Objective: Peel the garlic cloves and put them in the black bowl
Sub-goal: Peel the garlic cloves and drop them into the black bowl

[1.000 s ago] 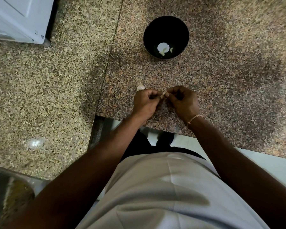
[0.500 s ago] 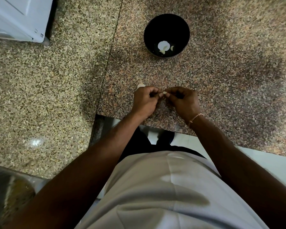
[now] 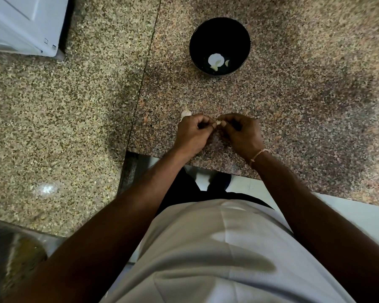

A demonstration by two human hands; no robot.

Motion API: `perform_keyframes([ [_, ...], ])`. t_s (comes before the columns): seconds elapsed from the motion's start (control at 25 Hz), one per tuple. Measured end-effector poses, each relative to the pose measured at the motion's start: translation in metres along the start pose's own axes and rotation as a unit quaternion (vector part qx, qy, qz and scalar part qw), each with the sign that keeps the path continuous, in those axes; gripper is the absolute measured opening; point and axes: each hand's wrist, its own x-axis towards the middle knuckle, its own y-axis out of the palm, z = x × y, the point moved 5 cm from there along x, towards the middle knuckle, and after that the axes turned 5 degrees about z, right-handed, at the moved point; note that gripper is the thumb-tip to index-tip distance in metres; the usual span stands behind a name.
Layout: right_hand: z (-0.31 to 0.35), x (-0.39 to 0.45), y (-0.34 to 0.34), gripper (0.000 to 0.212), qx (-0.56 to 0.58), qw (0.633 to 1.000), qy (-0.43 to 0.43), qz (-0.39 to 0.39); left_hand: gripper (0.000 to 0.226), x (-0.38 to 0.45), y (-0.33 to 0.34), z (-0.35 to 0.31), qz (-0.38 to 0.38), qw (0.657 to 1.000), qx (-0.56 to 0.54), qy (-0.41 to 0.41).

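Note:
My left hand (image 3: 193, 133) and my right hand (image 3: 242, 133) meet fingertip to fingertip above the granite counter's near edge. Together they pinch a small pale garlic clove (image 3: 218, 122), mostly hidden by the fingers. Another garlic piece (image 3: 186, 113) lies on the counter just beyond my left knuckles. The black bowl (image 3: 244, 43) stands farther back, straight ahead, with pale garlic pieces (image 3: 216, 60) at its bottom.
A white appliance (image 3: 22, 22) stands at the back left. A seam (image 3: 146, 62) splits the lighter left slab from the reddish right slab. A shiny metal vessel (image 3: 11, 256) sits at the lower left. The counter edge (image 3: 184, 159) runs under my wrists.
Both hands stay together working the clove; the fingers have shifted only slightly. The bowl and the loose garlic piece have not moved.

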Motion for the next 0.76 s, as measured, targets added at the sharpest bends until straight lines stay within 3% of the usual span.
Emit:
perform_keyframes([
  [0.24,0.0028,-0.0038,-0.0045,0.004,-0.007,0.999,0.002,-0.039,0.004,-0.0012,0.003,-0.0051,-0.005,0.998,0.052,0.031],
  [0.76,-0.0031,-0.003,-0.0012,0.013,0.049,0.998,0.024,-0.009,0.004,-0.0019,0.0046,-0.0019,-0.018,0.996,0.069,0.053],
])
